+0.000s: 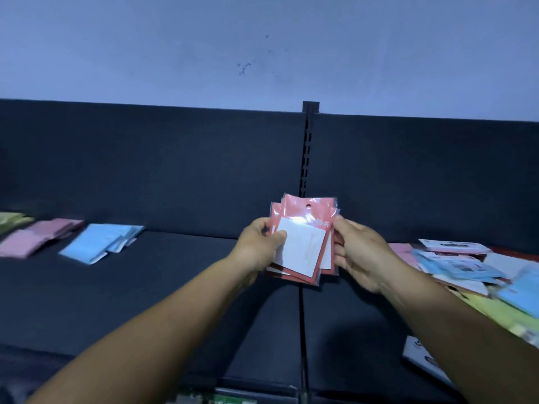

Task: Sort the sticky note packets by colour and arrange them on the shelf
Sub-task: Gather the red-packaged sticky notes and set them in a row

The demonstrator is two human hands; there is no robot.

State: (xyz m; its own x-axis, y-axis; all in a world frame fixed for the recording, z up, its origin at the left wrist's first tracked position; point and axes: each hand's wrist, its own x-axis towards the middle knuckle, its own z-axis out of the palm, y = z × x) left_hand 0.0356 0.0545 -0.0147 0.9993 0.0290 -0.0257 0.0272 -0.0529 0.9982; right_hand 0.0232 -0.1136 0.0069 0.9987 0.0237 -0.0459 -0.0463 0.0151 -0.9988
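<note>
Above the middle of the shelf [175,287], just in front of the slotted upright at its back, we hold a small fan of red packets [304,243] clear of the surface. Our left hand [261,247] pinches their left edge, thumb on the white label of the front one and fingers curled behind; our right hand [357,252] grips the right edge, its fingers wrapped round the back of the bundle. We judge these packets light and thin, each a card-backed pad in a glossy clear sleeve, so they should be fairly stiff across the face but slick against one another, and the fan already shows them sliding out of line. The safest hold seems to be on the two side edges, squeezing the bundle flat so none slips out from the bottom, rather than by the punched top flaps, which look flimsy. Toward the shelf's left end lie a blue pile [100,243], a pink pile [38,237] and, at the far edge, something green [13,220], blurred. At the right end sits a mixed heap [466,269] of unsorted packets. Bare shelf beside the blue pile looks a fit place for the red ones.
</note>
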